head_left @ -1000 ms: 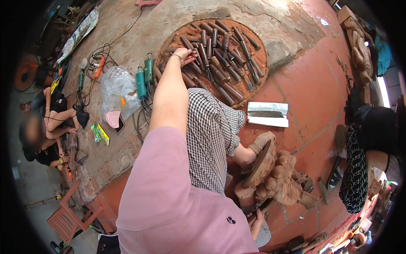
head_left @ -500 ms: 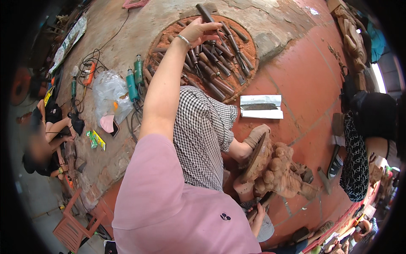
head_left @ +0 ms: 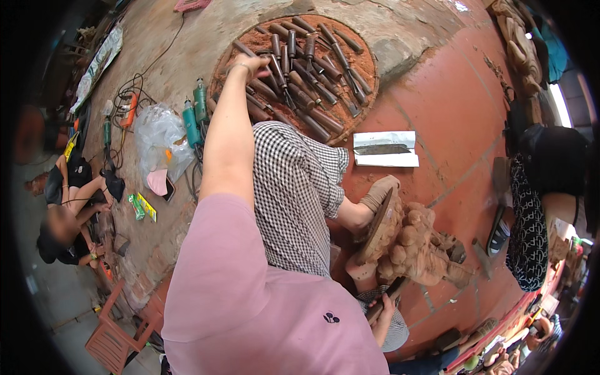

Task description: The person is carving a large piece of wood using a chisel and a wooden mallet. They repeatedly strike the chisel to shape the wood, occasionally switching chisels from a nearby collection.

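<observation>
My left hand reaches over a round tray of reddish wood chips heaped with several wood-handled carving chisels. Its fingers are slightly blurred and close around a chisel, whose dark handle sticks out past the hand at the tray's left side. Low in the view, my right hand grips a dark wooden tool; its far end is partly hidden near my leg. A brown wood carving with rounded lumps and a flat round base lies on the tiles, steadied between my feet.
A blade on white paper lies right of the tray. Green power tools, a plastic bag, a phone and cords lie left. A person sits far left; another person's patterned clothing shows right. A red chair stands lower left.
My left hand has moved left and down across the tray, carrying the chisel from its upper middle to its left side. My right hand keeps its hold on the wooden tool.
</observation>
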Available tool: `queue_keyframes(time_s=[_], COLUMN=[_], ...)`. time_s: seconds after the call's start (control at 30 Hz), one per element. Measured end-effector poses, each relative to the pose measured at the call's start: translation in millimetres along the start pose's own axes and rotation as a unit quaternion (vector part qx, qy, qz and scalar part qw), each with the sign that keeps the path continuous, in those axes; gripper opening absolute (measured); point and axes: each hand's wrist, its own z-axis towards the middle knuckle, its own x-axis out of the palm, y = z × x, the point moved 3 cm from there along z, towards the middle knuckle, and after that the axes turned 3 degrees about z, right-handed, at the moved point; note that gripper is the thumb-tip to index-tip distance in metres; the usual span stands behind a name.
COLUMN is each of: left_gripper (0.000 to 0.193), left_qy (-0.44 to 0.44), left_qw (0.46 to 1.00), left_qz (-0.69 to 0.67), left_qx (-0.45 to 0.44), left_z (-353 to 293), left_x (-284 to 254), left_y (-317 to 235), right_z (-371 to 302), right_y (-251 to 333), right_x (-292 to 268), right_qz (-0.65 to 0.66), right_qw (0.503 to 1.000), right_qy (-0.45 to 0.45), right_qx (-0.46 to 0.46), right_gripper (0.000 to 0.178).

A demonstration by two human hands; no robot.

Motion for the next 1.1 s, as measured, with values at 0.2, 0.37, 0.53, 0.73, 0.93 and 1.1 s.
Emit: queue_keyframes(time_s=[0.2, 0.37, 0.53, 0.73, 0.93, 1.1], left_gripper=[0.041, 0.04, 0.047, 0.051, 0.038, 0.028], left_qy=[-0.119, -0.264, -0.26, -0.301, -0.321, -0.352], left_qw=[0.983, 0.908, 0.891, 0.884, 0.941, 0.907], left_qz=[-0.024, 0.322, 0.362, 0.349, 0.09, 0.226], left_qx=[-0.134, -0.047, -0.084, -0.076, -0.061, -0.042], left_z=[-6.5, -0.4, -20.8, -16.2, 0.0, -6.3], left_x=[-1.6, -34.7, -37.2, -36.1, -56.9, -56.8], left_y=[27.6, 47.7, 35.9, 42.9, 70.1, 74.8], right_z=[2.5, 2.2, 5.2, -6.5, 1.3, 4.4], right_y=[3.0, -1.4, -2.0, 5.7, 1.1, -1.1], right_x=[3.5, 0.1, -2.2, 10.7, 2.1, -0.8], right_qz=[-0.013, 0.007, 0.003, 0.006, 0.0, 0.004], right_qw=[1.0, 1.0, 1.0, 1.0, 1.0, 1.0], right_qy=[0.012, 0.001, 0.016, -0.012, 0.012, 0.007], right_qx=[-0.002, -0.008, -0.004, -0.014, -0.007, -0.006], right_gripper=[0.024, 0.024, 0.023, 0.021, 0.024, 0.025])
